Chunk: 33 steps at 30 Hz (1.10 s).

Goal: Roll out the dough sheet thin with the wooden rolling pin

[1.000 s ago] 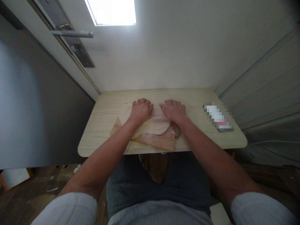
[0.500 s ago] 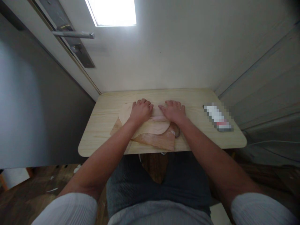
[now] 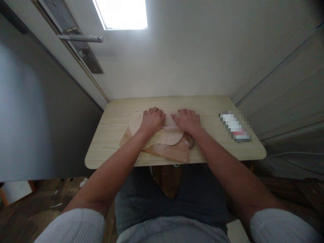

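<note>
A wide, thin sheet of pale dough [image 3: 164,138] lies over a brown wooden board [image 3: 169,152] on the small table. Its far part forms a roll [image 3: 170,128] running crosswise between my hands; whether a rolling pin is inside, I cannot tell. My left hand [image 3: 154,118] presses on the left part of the roll, fingers bent over its far side. On the right part rests my right hand [image 3: 187,119], curled in the same way, its thumb pointing towards the left hand. Both palms face down, and they hide much of the roll.
The light wood table [image 3: 106,135] stands against a pale door with a metal handle [image 3: 81,38] and a bright window [image 3: 124,13]. A blurred, phone-like flat object [image 3: 235,127] lies at the table's right. My legs are under the front edge.
</note>
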Motion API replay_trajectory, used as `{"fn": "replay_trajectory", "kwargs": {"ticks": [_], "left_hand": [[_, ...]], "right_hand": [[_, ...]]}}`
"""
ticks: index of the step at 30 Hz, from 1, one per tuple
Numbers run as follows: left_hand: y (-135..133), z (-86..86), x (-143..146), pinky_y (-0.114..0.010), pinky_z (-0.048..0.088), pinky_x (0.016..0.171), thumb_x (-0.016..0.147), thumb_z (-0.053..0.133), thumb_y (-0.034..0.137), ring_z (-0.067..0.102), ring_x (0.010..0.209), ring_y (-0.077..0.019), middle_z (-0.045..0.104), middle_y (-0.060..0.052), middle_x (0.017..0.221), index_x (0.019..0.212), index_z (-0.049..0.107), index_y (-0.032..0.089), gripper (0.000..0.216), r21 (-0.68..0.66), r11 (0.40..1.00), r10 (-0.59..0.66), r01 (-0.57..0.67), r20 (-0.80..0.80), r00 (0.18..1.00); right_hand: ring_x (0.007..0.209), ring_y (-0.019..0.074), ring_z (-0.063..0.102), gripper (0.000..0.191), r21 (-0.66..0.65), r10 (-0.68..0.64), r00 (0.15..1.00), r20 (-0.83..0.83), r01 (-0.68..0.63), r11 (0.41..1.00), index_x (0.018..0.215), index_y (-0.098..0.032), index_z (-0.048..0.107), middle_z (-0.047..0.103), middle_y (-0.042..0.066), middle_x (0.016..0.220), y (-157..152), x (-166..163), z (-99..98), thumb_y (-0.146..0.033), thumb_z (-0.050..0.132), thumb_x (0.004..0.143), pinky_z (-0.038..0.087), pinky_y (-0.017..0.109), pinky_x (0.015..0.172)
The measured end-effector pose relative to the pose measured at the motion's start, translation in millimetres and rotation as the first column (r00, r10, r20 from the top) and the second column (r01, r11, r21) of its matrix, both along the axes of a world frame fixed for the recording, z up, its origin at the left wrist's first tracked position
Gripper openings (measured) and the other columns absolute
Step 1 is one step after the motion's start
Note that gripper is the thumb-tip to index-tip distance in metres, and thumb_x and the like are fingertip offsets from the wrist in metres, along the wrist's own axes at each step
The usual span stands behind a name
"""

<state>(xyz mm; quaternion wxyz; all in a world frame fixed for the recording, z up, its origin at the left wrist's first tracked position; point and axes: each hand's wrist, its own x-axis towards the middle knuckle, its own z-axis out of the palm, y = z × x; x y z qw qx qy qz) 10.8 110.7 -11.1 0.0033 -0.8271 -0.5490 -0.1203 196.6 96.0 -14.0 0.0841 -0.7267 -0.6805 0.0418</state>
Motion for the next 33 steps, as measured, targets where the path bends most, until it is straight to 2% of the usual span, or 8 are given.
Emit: {"fn": "replay_trajectory", "kwargs": {"ticks": [21,33], "left_hand": [[-5.0,1.4,-0.3,-0.047,0.042,0.097,0.107,0.025,0.039,0.058,0.113,-0.0301,0.066,-0.015,0.12,0.113,0.069,0.019,0.049,0.008,1.0,-0.009,0.009,-0.005,1.0],[-7.4,2.6,-0.3,-0.047,0.042,0.097,0.107,0.025,0.038,0.058,0.113,-0.0297,0.066,-0.014,0.119,0.11,0.069,0.019,0.048,0.006,1.0,-0.011,0.011,-0.01,1.0]], "right_hand": [[0.131,0.0365,0.049,0.063,-0.023,-0.006,1.0,0.004,0.006,1.0,0.14,-0.021,0.058,0.055,0.016,0.146,-2.7,-0.4,0.0,-0.064,0.036,0.099,0.037,0.057,0.108],[0.13,0.037,0.05,0.062,0.008,-0.004,1.0,0.0,0.004,1.0,0.139,-0.021,0.059,0.057,0.015,0.145,-7.3,-1.1,1.5,-0.063,0.036,0.099,0.037,0.058,0.109]]}}
